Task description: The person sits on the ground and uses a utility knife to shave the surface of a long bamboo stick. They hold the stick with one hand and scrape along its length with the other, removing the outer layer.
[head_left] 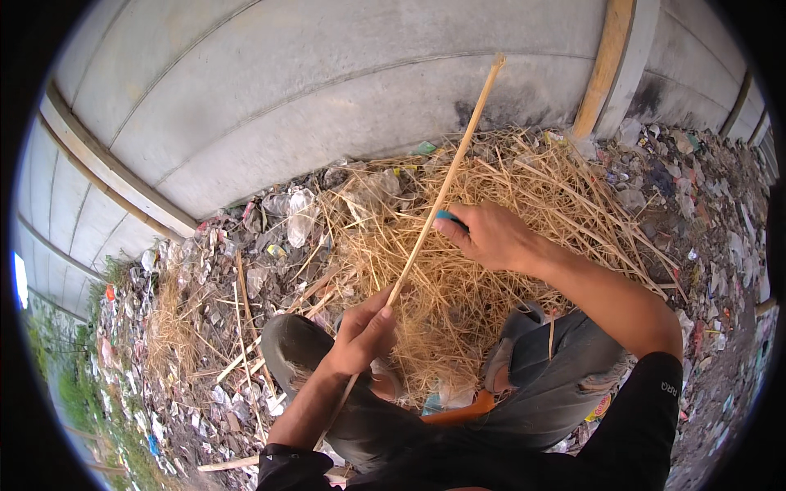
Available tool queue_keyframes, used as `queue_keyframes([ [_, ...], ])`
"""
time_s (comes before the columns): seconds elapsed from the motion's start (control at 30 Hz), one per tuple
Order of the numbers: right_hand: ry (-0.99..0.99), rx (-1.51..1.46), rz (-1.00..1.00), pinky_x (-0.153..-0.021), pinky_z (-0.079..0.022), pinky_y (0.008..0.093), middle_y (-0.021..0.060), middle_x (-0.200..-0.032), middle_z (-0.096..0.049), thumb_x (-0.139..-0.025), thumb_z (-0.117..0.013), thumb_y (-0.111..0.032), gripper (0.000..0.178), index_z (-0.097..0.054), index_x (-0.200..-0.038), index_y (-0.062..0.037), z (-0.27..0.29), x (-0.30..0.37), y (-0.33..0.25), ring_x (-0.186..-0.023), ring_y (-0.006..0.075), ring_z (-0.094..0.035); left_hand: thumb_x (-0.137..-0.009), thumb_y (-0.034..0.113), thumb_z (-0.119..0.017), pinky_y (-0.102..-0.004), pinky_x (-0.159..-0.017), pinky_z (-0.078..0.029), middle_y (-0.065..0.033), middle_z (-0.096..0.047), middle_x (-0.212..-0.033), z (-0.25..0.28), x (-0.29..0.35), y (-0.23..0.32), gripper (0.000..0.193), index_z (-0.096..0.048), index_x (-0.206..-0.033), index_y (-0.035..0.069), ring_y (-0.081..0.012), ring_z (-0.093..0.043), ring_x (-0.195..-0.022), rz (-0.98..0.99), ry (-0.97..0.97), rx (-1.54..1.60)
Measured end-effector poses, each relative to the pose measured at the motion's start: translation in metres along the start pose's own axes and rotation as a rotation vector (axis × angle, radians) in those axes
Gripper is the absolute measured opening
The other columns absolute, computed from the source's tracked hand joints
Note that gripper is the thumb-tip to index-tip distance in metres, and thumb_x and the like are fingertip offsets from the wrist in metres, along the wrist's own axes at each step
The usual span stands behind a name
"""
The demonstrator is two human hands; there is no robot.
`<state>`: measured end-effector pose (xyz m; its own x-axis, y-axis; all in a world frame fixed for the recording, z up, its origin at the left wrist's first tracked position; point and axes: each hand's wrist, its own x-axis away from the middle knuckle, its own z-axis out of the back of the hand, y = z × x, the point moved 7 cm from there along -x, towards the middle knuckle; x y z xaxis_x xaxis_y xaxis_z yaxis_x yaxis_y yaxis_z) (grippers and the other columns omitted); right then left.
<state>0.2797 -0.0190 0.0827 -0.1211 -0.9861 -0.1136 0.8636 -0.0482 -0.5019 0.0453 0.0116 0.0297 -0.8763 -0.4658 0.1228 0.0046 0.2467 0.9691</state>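
Observation:
A long, pale bamboo stick [460, 155] slants from my lap up toward the wall, its far tip raised. My left hand [362, 334] is closed round its lower part, above my left knee. Further up, my right hand [491, 236] grips a small teal-handled tool [448, 218] right beside the stick. Fingers cover most of that tool, and I cannot make out its blade or working end. Beneath both hands spreads a heap of thin, straw-coloured shavings [458, 303], lying between my bent legs and beyond.
Behind the heap stands a grey concrete panel wall [344, 106] with a wooden post [604, 69] against it. Crumpled plastic litter [301, 217] covers the ground on both sides. More loose sticks [246, 327] lie at the left. Something orange [463, 412] sits between my legs.

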Motion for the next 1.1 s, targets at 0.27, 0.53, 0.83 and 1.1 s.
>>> queue_keyframes([
  [0.27,0.184,-0.251,0.077,-0.043,-0.04,0.0387,0.0074,-0.051,-0.05,-0.107,-0.043,-0.044,0.048,-0.056,-0.089,-0.001,0.011,-0.013,-0.025,-0.041,0.0225,-0.051,-0.107,0.023,-0.049,-0.0212,-0.043,-0.023,0.0083,-0.029,-0.055,0.011,0.002,0.02,0.05,-0.039,-0.152,0.002,-0.0028,-0.024,-0.043,-0.104,-0.003,0.197],
  [0.53,0.289,-0.277,0.026,-0.047,-0.036,0.039,0.0112,-0.058,-0.05,-0.11,-0.041,-0.034,0.037,-0.05,-0.102,0.0013,0.058,0.003,-0.043,-0.047,0.0232,-0.049,-0.105,0.018,-0.053,-0.02,-0.039,-0.021,0.0091,-0.028,-0.055,0.01,0.01,0.014,0.053,-0.036,-0.152,0.001,-0.002,-0.022,-0.041,-0.063,-0.072,0.311],
  [0.83,0.303,-0.256,0.009,-0.05,-0.037,0.0438,0.0131,-0.055,-0.051,-0.109,-0.044,-0.036,0.043,-0.059,-0.097,0.0024,0.061,0.008,-0.034,-0.046,0.0265,-0.048,-0.106,0.019,-0.052,-0.0209,-0.042,-0.023,0.0087,-0.033,-0.057,0.004,0.01,0.003,0.052,-0.037,-0.152,0.0,-0.0024,-0.027,-0.043,0.014,-0.074,0.211],
  [1.1,0.257,0.001,-0.293,-0.05,-0.042,0.0426,0.0123,-0.055,-0.054,-0.109,-0.037,-0.048,0.063,-0.065,-0.081,0.001,0.08,-0.008,0.028,-0.047,0.0276,-0.053,-0.105,0.017,-0.053,-0.0208,-0.047,-0.026,0.0077,-0.044,-0.061,0.003,0.004,-0.009,0.053,-0.037,-0.153,0.001,-0.0011,-0.036,-0.048,-0.01,0.017,-0.152],
])
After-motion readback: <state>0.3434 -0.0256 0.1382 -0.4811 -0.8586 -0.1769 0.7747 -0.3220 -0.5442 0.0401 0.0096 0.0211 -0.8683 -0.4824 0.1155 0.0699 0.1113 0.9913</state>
